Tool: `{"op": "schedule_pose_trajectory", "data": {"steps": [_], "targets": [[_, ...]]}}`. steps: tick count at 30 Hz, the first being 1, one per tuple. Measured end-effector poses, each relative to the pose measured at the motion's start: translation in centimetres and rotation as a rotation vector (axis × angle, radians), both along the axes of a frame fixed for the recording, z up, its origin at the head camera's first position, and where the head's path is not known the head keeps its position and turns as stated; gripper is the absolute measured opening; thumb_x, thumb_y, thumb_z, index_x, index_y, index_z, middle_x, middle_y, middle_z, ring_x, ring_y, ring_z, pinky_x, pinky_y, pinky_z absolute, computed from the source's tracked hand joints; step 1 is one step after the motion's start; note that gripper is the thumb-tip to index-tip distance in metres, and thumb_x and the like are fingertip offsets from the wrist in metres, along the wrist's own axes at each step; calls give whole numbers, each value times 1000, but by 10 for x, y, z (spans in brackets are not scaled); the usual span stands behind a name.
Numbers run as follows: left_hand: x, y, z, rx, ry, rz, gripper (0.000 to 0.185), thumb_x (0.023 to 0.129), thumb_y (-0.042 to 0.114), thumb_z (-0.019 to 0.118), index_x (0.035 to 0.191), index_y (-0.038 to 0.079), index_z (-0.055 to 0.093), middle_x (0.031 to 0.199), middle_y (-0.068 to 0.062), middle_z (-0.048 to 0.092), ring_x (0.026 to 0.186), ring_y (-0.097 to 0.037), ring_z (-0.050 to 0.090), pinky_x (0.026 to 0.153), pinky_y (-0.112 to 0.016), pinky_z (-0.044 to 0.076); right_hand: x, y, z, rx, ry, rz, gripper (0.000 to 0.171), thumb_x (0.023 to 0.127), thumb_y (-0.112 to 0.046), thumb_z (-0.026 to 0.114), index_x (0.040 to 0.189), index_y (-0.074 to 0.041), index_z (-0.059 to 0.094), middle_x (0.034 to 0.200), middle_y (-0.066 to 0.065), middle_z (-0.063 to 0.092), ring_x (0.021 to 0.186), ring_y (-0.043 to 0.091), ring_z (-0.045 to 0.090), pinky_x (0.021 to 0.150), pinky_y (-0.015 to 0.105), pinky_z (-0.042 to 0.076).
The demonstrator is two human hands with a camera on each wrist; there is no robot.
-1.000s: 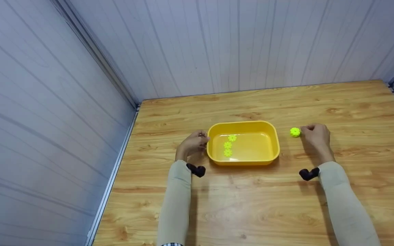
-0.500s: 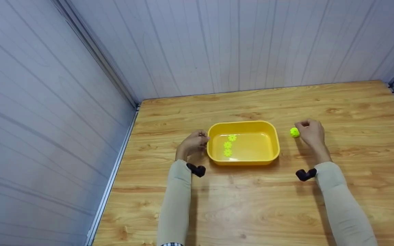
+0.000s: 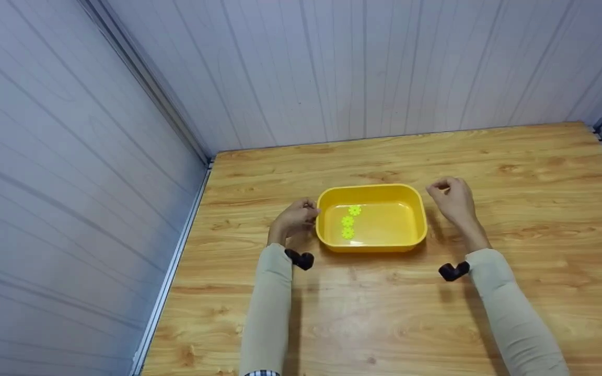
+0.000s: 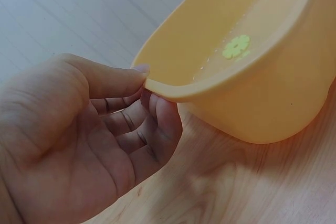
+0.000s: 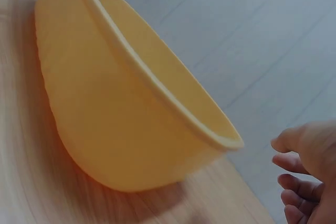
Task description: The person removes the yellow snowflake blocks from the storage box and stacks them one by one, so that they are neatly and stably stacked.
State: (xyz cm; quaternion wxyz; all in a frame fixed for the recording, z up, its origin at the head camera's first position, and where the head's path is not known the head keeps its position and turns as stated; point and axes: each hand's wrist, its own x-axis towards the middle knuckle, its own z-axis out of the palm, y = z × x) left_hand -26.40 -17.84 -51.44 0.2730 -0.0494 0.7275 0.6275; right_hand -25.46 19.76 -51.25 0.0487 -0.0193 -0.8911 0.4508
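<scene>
Left hand [image 3: 294, 219] is parked at the left end of the yellow tub [image 3: 371, 245], and the wrist view shows it properly: thumb on top of the rim, fingers curled underneath, so it's pinching the lip and steadying the tub on the wooden table [image 3: 515, 313]. It hasn't budged over the last second.

Right hand [image 3: 452, 198] is the one that moved. A second ago it was out to the right on the table with its fingertips at a little green gear; half a second ago it was right on that gear. Now the hand has come up and over to the tub's right rim, fingers loosely curled, thumb and forefinger close together. The table spot where the gear lay is bare, so my guess is the gear is tucked in those fingers, but honestly I can't see it in either view. The right wrist camera only catches the fingertips at the edge of the frame, near the rim but not touching it, and no green.

Inside the tub three green gears [image 3: 348, 221] sit in a short row on the left part of the floor, close together.

So it looks like the loose gear got picked up and is on its way to join the others, not dropped in yet.
</scene>
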Motion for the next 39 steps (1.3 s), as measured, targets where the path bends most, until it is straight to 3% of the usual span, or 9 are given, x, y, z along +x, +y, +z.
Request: {"op": "schedule_pose_trajectory", "data": {"steps": [14,27,32,39], "targets": [[0,0,1,5,2,11,8,93,6,50,95,7,42,85,-5,45,73,-17,48,69,-34,43,2,-46,2,-23,49,88,34,89,-31,60,105,-1,59,104,16,49,96,30,45,80,38,36],[-1,0,0,19,-11,9,11,93,9,51,94,8,41,82,-4,44,70,-16,44,65,-32,41,11,-86,0,-29,168,200,24,86,-20,66,97,0,61,99,17,54,93,31,48,81,39,39],[-1,-1,-1,-6,-11,-1,11,92,11,52,95,9,42,83,-4,45,71,-16,45,66,-32,42,14,-99,-5,-20,137,254,25,85,-21,66,98,0,60,100,16,53,95,30,49,82,40,39],[-1,-1,0,0,-14,1,10,93,10,52,95,9,41,84,-3,45,71,-16,44,65,-31,41,14,-115,-10,41,17,305,29,85,-25,67,103,-3,60,105,13,50,100,33,47,84,42,39]]}}
